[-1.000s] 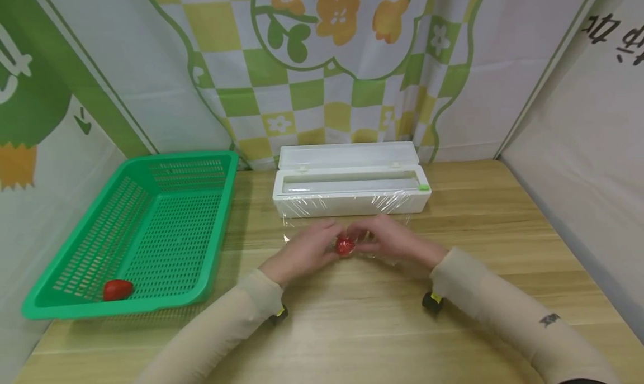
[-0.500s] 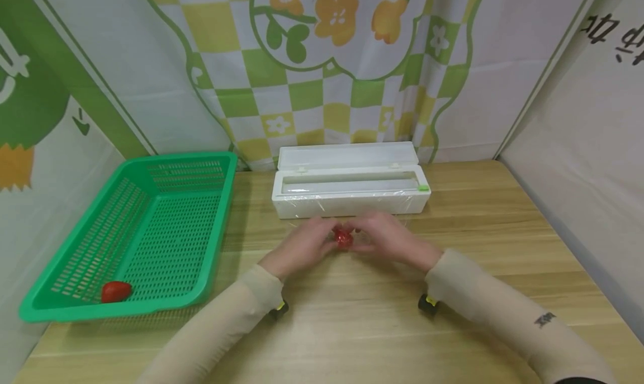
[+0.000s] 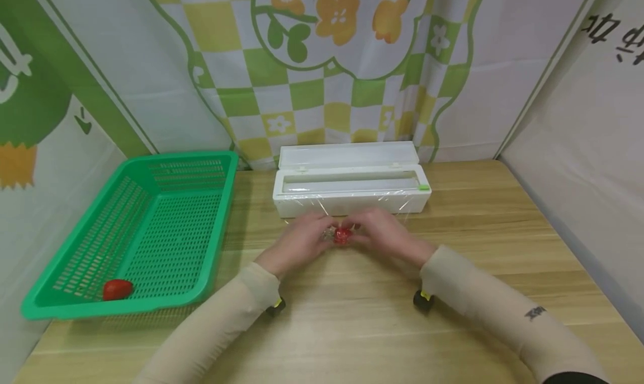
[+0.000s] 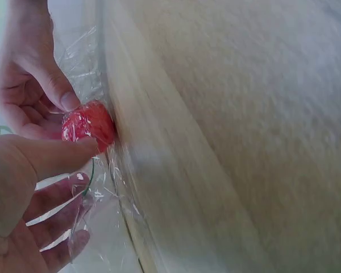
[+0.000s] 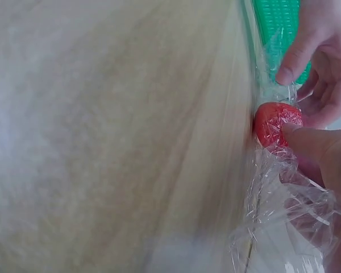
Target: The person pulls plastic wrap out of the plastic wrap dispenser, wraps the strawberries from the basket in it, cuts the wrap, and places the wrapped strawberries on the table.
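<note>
A small red fruit [image 3: 342, 236], wrapped in clear cling film [image 5: 284, 176], lies between my two hands just in front of the white film box [image 3: 352, 205]. My left hand [image 3: 302, 238] grips it from the left, its thumb [image 4: 74, 151] against the red side and the other fingers spread behind the film. From the right, my right hand [image 3: 379, 233] pinches the fruit, with its thumb [image 5: 295, 136] pressing the wrapped surface. Loose, crumpled film trails beside the right fingers, and stretched film runs up to the box. The fruit's underside is hidden.
The film box has its lid [image 3: 348, 156] raised, a roll inside and a green slider [image 3: 424, 188] at the right. At the left, a green basket [image 3: 228, 205] holds another red fruit [image 3: 118, 289]. A patterned curtain [image 3: 322, 93] hangs behind the wooden table [image 3: 352, 339].
Both hands have moved slightly away from me towards the film box, rolling the wrapped fruit along. The film in front of the box has become shorter. Basket and box stay put.
</note>
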{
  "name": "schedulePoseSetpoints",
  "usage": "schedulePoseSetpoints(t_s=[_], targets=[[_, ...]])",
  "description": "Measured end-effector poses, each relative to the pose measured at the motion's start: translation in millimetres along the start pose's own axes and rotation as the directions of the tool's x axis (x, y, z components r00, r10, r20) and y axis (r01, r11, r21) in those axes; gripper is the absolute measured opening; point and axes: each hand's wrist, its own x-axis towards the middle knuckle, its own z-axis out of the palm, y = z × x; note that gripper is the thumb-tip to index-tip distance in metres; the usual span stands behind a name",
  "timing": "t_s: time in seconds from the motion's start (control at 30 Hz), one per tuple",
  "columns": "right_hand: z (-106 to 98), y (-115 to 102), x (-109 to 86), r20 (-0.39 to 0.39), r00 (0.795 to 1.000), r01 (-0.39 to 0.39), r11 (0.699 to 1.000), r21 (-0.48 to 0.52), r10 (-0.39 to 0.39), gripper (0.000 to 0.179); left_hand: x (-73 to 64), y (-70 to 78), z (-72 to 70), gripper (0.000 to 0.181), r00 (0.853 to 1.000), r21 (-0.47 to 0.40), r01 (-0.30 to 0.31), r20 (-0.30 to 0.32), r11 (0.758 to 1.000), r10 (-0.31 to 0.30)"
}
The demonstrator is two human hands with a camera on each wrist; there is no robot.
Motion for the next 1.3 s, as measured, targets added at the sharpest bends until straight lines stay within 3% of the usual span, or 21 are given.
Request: schedulePoseSetpoints(t_s=[0.33,0.6,0.9,1.0,1.3], targets=[[-4.1,5.5,2.1,0.006,0.999,0.049,0.998,0.037,-0.05,0.017,-1.1,-2.8,-5.5,0.038,1.0,0.013,-0.013,0.007,1.0,0.013],[-3.3,11.2,2.7,0.028,0.999,0.03,0.998,0.064,-0.032,0.016,6.5,2.2,2.3,0.026,0.989,-0.046,-0.146,-0.019,0.988,0.145],[-9.4,9.8,-1.3,0.034,0.999,-0.013,0.996,0.088,0.01,0.02,7.6,0.8,3.4,0.04,0.992,-0.047,-0.122,0.011,0.991,0.122],[-16.5,9.9,-9.0,0.012,1.0,-0.02,0.999,0.033,0.02,0.023,7.5,0.1,3.2,0.044,0.994,-0.04,-0.108,0.023,0.993,0.109],[-27.3,15.3,-44.6,-0.04,0.994,0.092,0.978,-0.189,-0.101,0.033,8.6,-0.2,3.7,0.035,0.998,-0.037,-0.049,0.047,0.998,0.05]])
